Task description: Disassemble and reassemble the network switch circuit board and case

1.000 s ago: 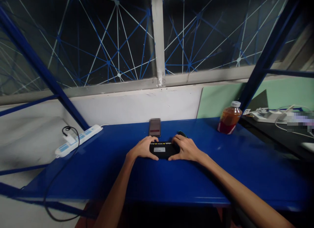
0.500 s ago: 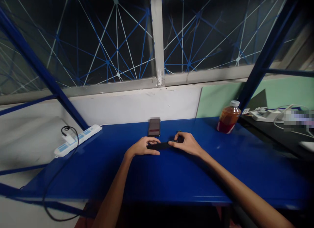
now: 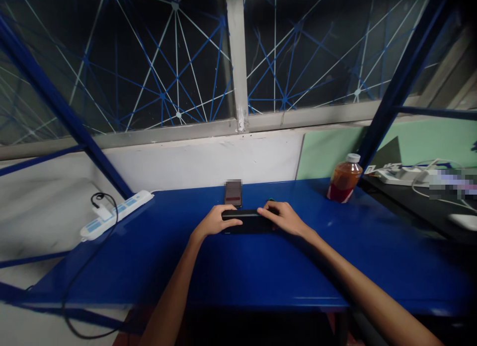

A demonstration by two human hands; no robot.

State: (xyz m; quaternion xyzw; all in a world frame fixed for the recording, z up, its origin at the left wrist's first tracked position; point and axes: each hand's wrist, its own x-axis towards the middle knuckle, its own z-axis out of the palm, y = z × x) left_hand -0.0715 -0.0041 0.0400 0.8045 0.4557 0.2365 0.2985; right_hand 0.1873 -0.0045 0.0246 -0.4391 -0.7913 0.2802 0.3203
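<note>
Holding the box (image 3: 251,225) by one end with the left hand (image 3: 216,220), gripping also the other end with the right hand (image 3: 286,219), near the phone (image 3: 233,193).

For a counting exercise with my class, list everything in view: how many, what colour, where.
Black case: one, black, between the hands
Phone: one, dark, behind the case
Small object: one, greenish, mostly hidden behind the right hand
Bottle: one, orange-brown and red, white cap, table's right
Power strip: one, white and blue, table's left
Plug: one, white, in the strip
Table: one, blue, beneath these
Metal bars: several, blue, both sides
Window: one, dark panes, white and blue lines, behind
Panel: green, behind the bottle
Clutter: uncountable, mostly white, far right
Left hand: one, bare, on the case's left end
Right hand: one, bare, on its right end
</note>
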